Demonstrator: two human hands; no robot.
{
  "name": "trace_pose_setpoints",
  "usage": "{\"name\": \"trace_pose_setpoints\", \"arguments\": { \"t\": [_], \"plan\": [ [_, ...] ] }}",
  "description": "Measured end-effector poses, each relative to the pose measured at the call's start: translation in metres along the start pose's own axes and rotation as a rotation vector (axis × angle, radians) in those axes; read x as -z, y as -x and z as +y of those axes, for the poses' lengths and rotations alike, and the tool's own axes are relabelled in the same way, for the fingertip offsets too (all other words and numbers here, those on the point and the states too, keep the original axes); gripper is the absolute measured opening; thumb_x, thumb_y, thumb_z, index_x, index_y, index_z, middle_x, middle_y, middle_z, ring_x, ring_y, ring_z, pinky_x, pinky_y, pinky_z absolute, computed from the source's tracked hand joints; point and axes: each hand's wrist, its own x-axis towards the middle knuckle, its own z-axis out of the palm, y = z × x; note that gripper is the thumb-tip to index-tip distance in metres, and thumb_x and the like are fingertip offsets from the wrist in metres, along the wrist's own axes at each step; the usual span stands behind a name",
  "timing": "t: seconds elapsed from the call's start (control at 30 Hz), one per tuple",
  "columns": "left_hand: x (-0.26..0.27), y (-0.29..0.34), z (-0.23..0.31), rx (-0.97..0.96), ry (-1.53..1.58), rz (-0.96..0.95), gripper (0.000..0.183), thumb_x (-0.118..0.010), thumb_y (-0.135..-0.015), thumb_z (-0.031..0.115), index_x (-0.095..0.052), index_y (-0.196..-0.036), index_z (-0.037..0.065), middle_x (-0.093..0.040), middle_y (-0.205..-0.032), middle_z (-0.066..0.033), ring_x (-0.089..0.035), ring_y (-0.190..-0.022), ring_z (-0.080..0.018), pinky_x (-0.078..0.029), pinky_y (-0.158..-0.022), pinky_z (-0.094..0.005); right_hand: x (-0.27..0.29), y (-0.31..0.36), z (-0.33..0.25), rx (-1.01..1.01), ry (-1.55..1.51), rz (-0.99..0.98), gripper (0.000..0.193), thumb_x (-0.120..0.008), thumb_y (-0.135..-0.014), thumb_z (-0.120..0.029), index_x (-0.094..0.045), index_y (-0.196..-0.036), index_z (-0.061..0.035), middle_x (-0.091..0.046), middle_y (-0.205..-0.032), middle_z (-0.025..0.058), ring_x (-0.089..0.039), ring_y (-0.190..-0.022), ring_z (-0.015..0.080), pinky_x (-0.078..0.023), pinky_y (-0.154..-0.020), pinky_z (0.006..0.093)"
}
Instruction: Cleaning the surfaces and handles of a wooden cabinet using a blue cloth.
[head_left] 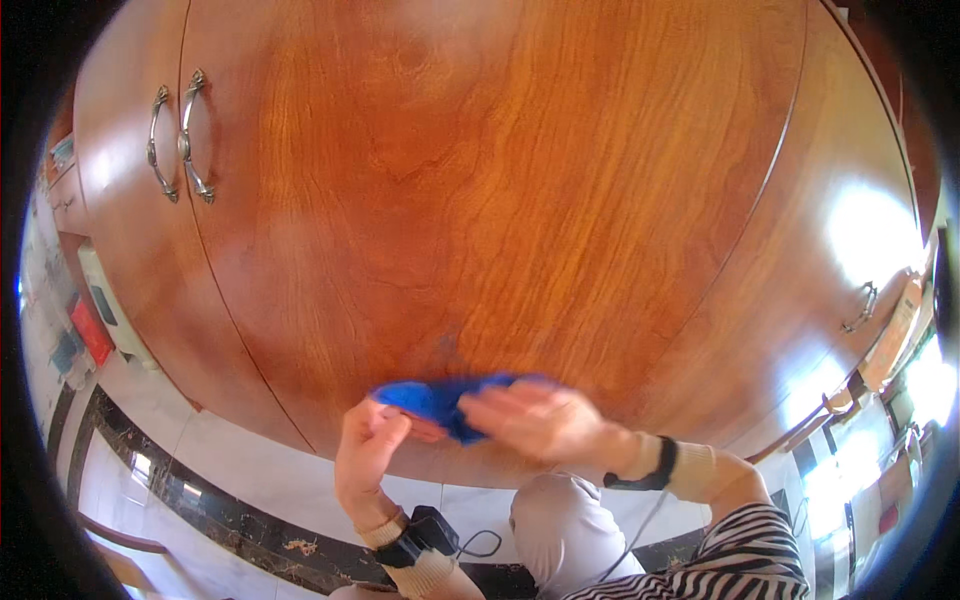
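Note:
A blue cloth [432, 400] is bunched between my two hands, close in front of a wooden wardrobe door [480, 200]. My left hand [368, 440] is closed on the cloth's left end, thumb in front. My right hand [535, 420] lies across the cloth's right part with its fingers pointing left. Motion smears those fingers, so their grip cannot be made out. Some of the cloth shows above and behind the right hand.
Two metal handles [190, 135] stick out from the doors at the upper left, and another handle [860, 308] is at the right. A white-and-black tiled floor [230, 500] runs below. Thin cables [645, 525] hang near my wrists. My pale-clad knee [565, 535] is below the right hand.

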Motion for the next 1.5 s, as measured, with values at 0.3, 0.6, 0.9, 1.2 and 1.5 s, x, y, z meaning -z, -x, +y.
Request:
{"name": "trace_pose_setpoints", "arguments": {
  "t": [0.3,0.6,0.9,1.2,1.5],
  "plan": [
    [-0.015,-0.021,0.037,-0.243,0.061,-0.138,0.040,-0.059,-0.092,0.007,-0.052,-0.129,-0.006,-0.066,-0.108,-0.0219,-0.069,-0.093,-0.0297,-0.056,-0.082,-0.0375,0.157,-0.082,0.149,-0.187,0.476,0.396,0.036,-0.057,-0.079,-0.002,-0.068,-0.112,-0.0108,-0.065,-0.122,0.0098,-0.057,-0.122,0.0294,-0.044,-0.101,0.0441],
    [-0.040,-0.053,0.127,-0.551,-0.451,0.215,0.021,-0.062,-0.095,0.015,-0.059,-0.101,-0.004,-0.065,-0.079,-0.0119,-0.064,-0.070,-0.0170,-0.053,-0.064,-0.0301,0.069,-0.098,0.078,0.120,0.264,0.164,0.039,-0.063,-0.077,-0.016,-0.067,-0.116,-0.0162,-0.062,-0.128,0.0063,-0.057,-0.118,0.0214,-0.043,-0.103,0.0370],
    [-0.008,-0.048,0.123,-0.616,-0.273,0.135,0.024,-0.057,-0.096,0.008,-0.056,-0.117,-0.002,-0.064,-0.102,-0.0105,-0.066,-0.085,-0.0147,-0.055,-0.065,-0.0261,0.160,-0.209,0.204,0.177,0.269,0.420,0.039,-0.056,-0.081,0.003,-0.065,-0.118,-0.0054,-0.065,-0.122,0.0137,-0.057,-0.119,0.0336,-0.045,-0.100,0.0405],
    [0.045,-0.016,0.137,-0.550,-0.271,0.462,0.033,-0.054,-0.099,0.017,-0.054,-0.127,0.000,-0.061,-0.107,-0.0134,-0.066,-0.079,-0.0180,-0.056,-0.063,-0.0285,0.044,-0.173,0.057,0.174,0.139,0.289,0.040,-0.059,-0.080,-0.007,-0.064,-0.119,-0.0103,-0.060,-0.131,0.0078,-0.053,-0.125,0.0251,-0.042,-0.105,0.0449],
    [0.086,-0.007,0.092,-0.156,-0.495,0.542,0.030,-0.055,-0.099,0.027,-0.062,-0.109,-0.001,-0.065,-0.087,-0.0101,-0.064,-0.068,-0.0163,-0.051,-0.056,-0.0259,0.053,-0.127,0.051,0.070,0.186,0.160,0.032,-0.063,-0.075,-0.010,-0.069,-0.106,-0.0112,-0.066,-0.119,0.0070,-0.061,-0.115,0.0237,-0.046,-0.101,0.0386]
  ]
}}
